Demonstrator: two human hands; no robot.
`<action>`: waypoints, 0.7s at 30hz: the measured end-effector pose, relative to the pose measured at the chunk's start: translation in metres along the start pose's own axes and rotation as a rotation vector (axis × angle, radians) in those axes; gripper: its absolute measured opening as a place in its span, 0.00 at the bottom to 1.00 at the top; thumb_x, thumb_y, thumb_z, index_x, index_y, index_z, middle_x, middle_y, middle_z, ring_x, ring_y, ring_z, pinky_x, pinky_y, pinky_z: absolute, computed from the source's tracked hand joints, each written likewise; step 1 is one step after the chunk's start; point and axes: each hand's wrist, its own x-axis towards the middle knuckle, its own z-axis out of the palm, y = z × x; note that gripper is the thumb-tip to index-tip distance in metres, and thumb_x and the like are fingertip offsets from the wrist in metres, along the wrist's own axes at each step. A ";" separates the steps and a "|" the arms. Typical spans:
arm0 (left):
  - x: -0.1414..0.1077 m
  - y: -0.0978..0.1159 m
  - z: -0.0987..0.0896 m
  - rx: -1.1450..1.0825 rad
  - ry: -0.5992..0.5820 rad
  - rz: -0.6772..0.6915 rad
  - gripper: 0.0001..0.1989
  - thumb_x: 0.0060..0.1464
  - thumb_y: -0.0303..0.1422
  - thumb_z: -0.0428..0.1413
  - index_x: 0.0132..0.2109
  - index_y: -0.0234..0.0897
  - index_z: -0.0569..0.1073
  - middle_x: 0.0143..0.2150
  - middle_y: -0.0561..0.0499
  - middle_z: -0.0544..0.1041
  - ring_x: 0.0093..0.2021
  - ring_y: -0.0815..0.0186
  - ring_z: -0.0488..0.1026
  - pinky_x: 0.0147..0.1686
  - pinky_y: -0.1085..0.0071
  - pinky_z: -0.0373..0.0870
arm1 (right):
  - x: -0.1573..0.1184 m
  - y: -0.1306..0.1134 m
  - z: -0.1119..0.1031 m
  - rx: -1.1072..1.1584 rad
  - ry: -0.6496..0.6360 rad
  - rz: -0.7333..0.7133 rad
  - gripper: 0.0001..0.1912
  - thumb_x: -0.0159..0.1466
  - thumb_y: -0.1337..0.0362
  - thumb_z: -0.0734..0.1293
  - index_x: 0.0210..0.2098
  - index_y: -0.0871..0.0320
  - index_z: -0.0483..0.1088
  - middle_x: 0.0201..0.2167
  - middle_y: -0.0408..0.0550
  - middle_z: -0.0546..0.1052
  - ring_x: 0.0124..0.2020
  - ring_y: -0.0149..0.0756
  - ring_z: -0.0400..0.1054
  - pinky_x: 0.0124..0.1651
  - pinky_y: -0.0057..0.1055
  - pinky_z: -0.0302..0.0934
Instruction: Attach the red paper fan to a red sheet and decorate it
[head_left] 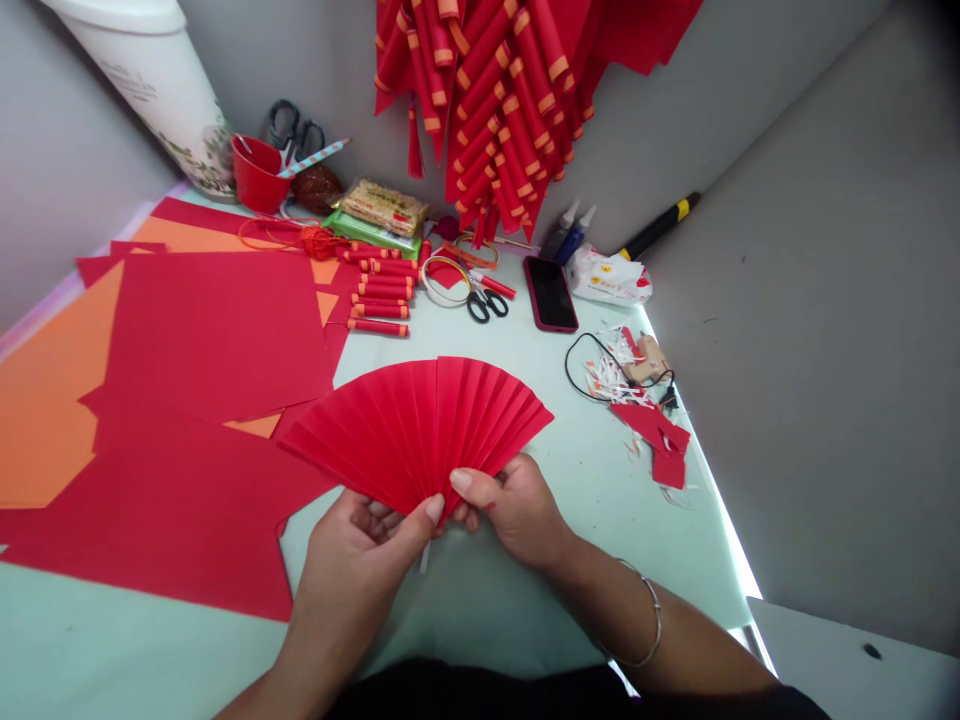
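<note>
A pleated red paper fan (420, 425) is spread wide above the pale green table, its narrow end toward me. My left hand (367, 550) pinches its lower point with the thumb on top and the fingers underneath. On the right side of that point, my right hand (517, 508) grips the folds, also with the thumb on top. Both thumbs are close together, a small gap apart. A thin white strip (425, 557) sticks out below the fan's point. The fingers under the fan are partly hidden.
Red paper sheets (217, 330) and orange sheets (45, 420) cover the left. Behind the fan lie red paper rolls (380, 311), scissors (487, 304) and a phone (550, 294). Paper scraps (660, 440) and a glue gun (649, 360) are at right. Firecracker decorations (495, 110) hang at the back.
</note>
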 end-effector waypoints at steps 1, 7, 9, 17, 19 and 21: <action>0.000 0.000 0.000 0.000 -0.001 -0.002 0.15 0.34 0.43 0.68 0.26 0.41 0.74 0.11 0.59 0.61 0.12 0.70 0.55 0.15 0.72 0.55 | 0.000 0.000 0.000 -0.002 0.000 0.003 0.16 0.59 0.55 0.69 0.21 0.60 0.71 0.18 0.43 0.72 0.20 0.28 0.66 0.25 0.26 0.62; 0.000 0.003 0.001 -0.004 -0.015 -0.001 0.15 0.34 0.43 0.67 0.28 0.41 0.75 0.11 0.60 0.60 0.12 0.70 0.53 0.17 0.70 0.57 | 0.001 -0.001 0.001 0.007 0.003 0.019 0.16 0.58 0.55 0.69 0.21 0.60 0.71 0.18 0.43 0.72 0.20 0.28 0.66 0.25 0.25 0.62; 0.000 0.004 0.002 -0.001 -0.010 0.004 0.14 0.34 0.42 0.67 0.26 0.42 0.73 0.10 0.60 0.59 0.12 0.70 0.52 0.16 0.70 0.55 | 0.001 -0.001 0.001 0.011 0.001 0.027 0.15 0.59 0.56 0.69 0.22 0.60 0.72 0.18 0.43 0.72 0.20 0.28 0.65 0.25 0.25 0.62; -0.002 0.002 0.002 0.047 0.008 0.020 0.16 0.32 0.42 0.68 0.28 0.42 0.74 0.09 0.62 0.56 0.12 0.69 0.52 0.18 0.69 0.61 | -0.001 0.002 0.000 0.072 -0.093 0.013 0.12 0.58 0.58 0.72 0.26 0.60 0.73 0.20 0.42 0.73 0.22 0.28 0.67 0.27 0.25 0.63; -0.002 0.001 0.002 0.050 -0.006 0.019 0.15 0.33 0.42 0.67 0.28 0.42 0.73 0.10 0.61 0.59 0.12 0.68 0.55 0.18 0.69 0.60 | -0.001 0.002 0.001 0.068 -0.077 0.021 0.11 0.58 0.59 0.71 0.26 0.60 0.73 0.21 0.42 0.73 0.23 0.28 0.67 0.28 0.25 0.63; -0.002 0.000 0.004 0.040 -0.028 0.019 0.15 0.34 0.42 0.67 0.28 0.42 0.72 0.11 0.59 0.63 0.13 0.66 0.60 0.17 0.69 0.59 | -0.002 0.001 0.002 0.062 -0.054 0.028 0.10 0.58 0.60 0.71 0.25 0.60 0.73 0.20 0.42 0.73 0.22 0.28 0.67 0.27 0.25 0.63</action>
